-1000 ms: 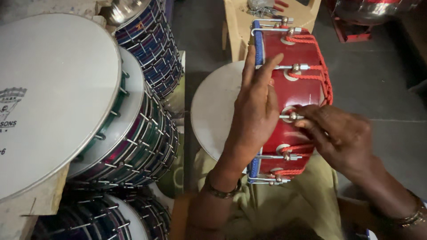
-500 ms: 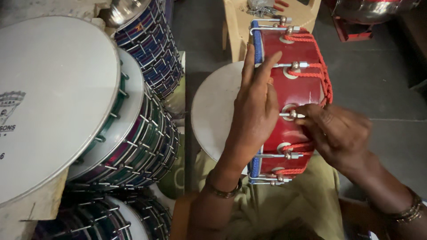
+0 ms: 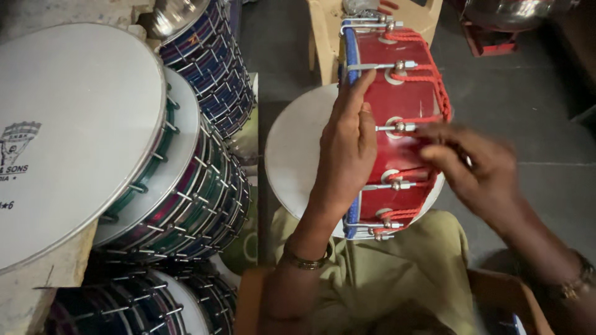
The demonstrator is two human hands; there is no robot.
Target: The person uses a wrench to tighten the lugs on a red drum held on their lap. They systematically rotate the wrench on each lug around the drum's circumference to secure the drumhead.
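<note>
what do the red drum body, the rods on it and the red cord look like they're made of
Red drum shell: glossy red, lacquered or painted finish with soft highlights; the core could be wood or fibre, not clear.
Tension rods: bright silvery metal, probably plated steel, with shiny nuts.
Red cord: twisted fibre rope, matte, likely cotton or nylon.
Left hand rests on the shell; right hand is blurred at a rod.

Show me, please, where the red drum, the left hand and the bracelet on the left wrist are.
red drum [image 3: 403, 99]: head view, on its glossy red shell.
left hand [image 3: 345, 149]: head view, on the back of the hand, lying flat on the drum.
bracelet [image 3: 304, 260]: head view, on the band round the left wrist.
</note>
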